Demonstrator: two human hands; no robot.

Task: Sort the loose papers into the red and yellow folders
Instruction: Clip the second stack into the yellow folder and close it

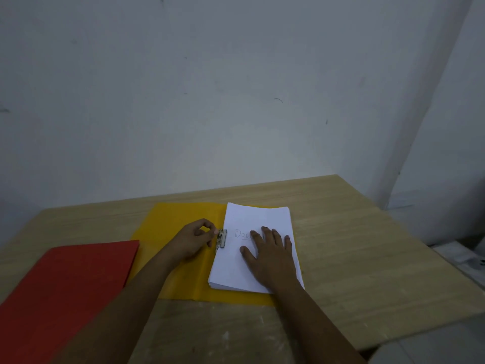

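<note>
We find the yellow folder [181, 248] lying open and flat at the middle of the table [354, 258], its far edge close to the table's rear edge. A stack of papers [252, 219] sits on the folder's right half, squared against the spine, with faint handwriting on the top sheet. A metal clip [221, 239] stands at the left edge of the stack, at the fold.

The left hand [195, 239] rests on the folder's left half, fingers curled, thumb and fingertips pinching the clip. The right hand [267, 254] lies flat on the top sheet, fingers straight and slightly spread, pressing the stack down and gripping nothing.

The red folder [68, 292] lies closed at the table's front-left corner, its right edge overlapping the yellow folder's left margin. We cannot tell whether it holds any sheets.
</note>
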